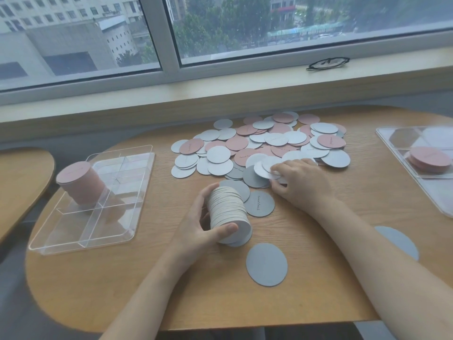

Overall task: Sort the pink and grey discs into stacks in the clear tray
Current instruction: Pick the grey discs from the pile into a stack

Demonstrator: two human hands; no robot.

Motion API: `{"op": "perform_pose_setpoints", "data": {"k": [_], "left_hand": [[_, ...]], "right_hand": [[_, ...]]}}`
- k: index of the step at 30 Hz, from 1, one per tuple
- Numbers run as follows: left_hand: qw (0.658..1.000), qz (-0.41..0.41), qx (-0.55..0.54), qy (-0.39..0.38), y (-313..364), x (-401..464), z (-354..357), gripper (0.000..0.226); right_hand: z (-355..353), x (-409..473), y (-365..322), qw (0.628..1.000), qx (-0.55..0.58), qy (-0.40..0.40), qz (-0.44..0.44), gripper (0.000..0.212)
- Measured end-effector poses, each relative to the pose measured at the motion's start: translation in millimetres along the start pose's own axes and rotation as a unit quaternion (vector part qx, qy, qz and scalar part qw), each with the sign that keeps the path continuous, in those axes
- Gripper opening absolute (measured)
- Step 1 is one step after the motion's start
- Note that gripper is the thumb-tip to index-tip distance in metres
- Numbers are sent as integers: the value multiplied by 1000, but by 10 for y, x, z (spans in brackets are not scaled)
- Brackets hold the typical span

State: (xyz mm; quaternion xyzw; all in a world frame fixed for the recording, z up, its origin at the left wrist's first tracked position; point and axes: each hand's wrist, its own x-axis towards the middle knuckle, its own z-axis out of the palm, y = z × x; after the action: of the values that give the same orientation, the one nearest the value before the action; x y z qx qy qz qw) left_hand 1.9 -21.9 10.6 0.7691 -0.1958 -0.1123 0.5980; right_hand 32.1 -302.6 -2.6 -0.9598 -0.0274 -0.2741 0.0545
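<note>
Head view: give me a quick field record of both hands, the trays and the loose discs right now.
left hand: grips a grey stack lying on its side above the table
right hand: fingers on pale discs at the near edge of the mixed pile
left clear tray: one tall pink stack in a far-left compartment
right tray: a short pink stack
loose grey discs: one near the table edge, another partly behind the right forearm
</note>
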Motion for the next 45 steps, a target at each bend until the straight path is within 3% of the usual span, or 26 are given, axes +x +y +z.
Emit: {"op": "perform_pose_setpoints", "data": {"k": [4,9,12,16,22,27,34,37,45], "left_hand": [[1000,1,6,0,-14,0,-11,86],[1000,2,7,-2,-22,14,-10,88],[1000,0,7,-1,-34,24,-21,89],[1000,1,8,-10,-47,21,-24,89],[999,19,24,-13,-71,26,-13,90],[1000,15,13,-21,-69,17,-3,99],[999,20,27,-35,-36,5,3,105],[999,20,33,-35,-37,6,-2,102],[998,31,42,-38,-9,3,-1,100]], "right_hand": [[-13,8,-15,995,10,100,10,20],[-77,-36,-56,983,109,138,50,25],[-162,-81,-174,955,252,121,94,20],[-269,-115,-417,883,441,51,153,20],[-221,-127,-538,832,534,8,150,23],[-186,-146,-530,849,502,51,159,18],[-256,-161,-592,848,515,31,119,30],[-267,-160,-586,849,515,26,117,25],[-193,-180,-576,874,474,-95,52,29]]}}
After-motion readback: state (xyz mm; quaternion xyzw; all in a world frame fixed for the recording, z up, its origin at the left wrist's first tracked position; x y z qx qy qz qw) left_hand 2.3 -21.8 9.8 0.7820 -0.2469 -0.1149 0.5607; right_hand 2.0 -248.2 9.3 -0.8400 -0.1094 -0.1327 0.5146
